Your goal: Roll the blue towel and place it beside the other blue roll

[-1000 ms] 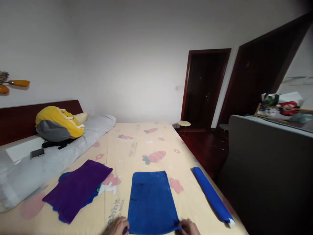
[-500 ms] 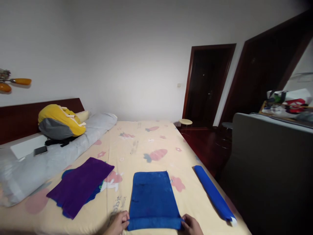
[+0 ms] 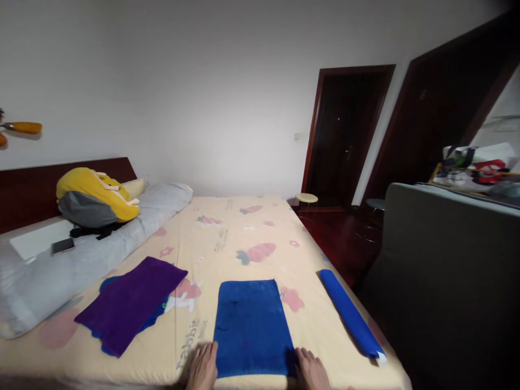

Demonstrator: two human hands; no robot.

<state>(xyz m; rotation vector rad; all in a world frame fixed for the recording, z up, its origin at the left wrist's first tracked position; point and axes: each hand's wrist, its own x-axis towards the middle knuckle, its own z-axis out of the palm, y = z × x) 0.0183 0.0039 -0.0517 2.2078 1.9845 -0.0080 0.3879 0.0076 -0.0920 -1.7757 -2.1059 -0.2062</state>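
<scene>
A blue cloth [image 3: 254, 327] lies spread flat on the bed in front of me, its surface slightly marked. At its near left side, my left hand [image 3: 204, 365] is closed with the fingers bent over the edge. My right hand [image 3: 312, 369] grips the near right side in the same way, knuckles up. Both thumbs are mostly hidden. To the left, a purple cloth [image 3: 134, 303] rests on top of other blue cloths [image 3: 106, 283]. A long blue roll [image 3: 350, 311] with a white end lies at the right edge of the bed.
The bed's patterned sheet [image 3: 244, 227] surrounds the cloths. Along the left are a grey pillow [image 3: 134, 252], a yellow and grey backpack [image 3: 97, 197] and a dark phone [image 3: 63, 246]. A stool [image 3: 306, 198] stands beyond the bed; a grey panel [image 3: 442, 260] rises at right.
The folded strip along the blue cloth's near edge no longer shows; the cloth looks flat there. My hands have gone from fingertip pinches at the corners to bent fingers over its sides.
</scene>
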